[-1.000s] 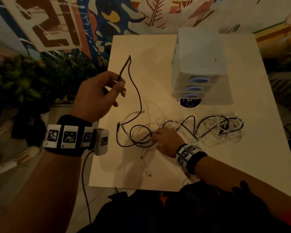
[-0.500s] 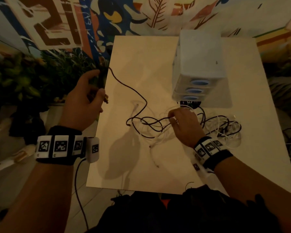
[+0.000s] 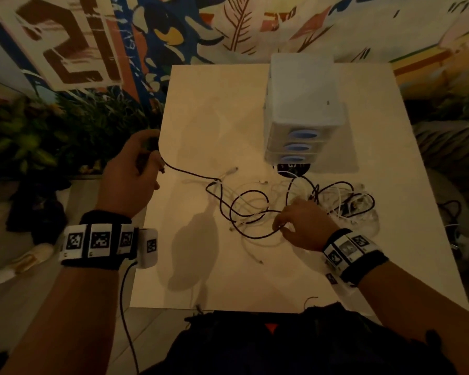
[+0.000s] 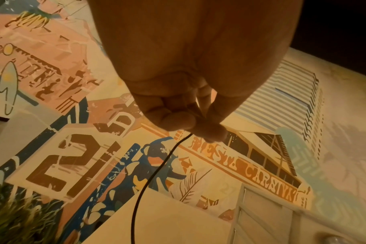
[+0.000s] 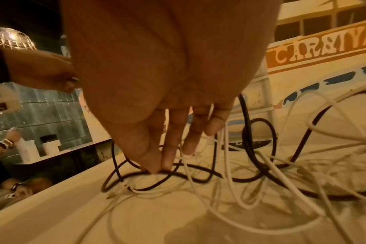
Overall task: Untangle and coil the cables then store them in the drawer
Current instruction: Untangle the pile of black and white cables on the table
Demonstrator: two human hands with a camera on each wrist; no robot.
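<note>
The left hand (image 3: 130,174) grips one end of the black cable (image 3: 244,209) off the surface's (image 3: 201,104) edge; the right hand (image 3: 303,226) pinches its loop amid white cables (image 3: 344,204) before the drawer unit (image 3: 303,115).

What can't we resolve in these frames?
- Black cable end: inside the left hand in head and left wrist views.
- White cables: count unclear, overlapping and dim in head view.
- Drawer unit: contents unseen, fronts closed.
- Right hand pinches the black cable; other strands unclear.
</note>
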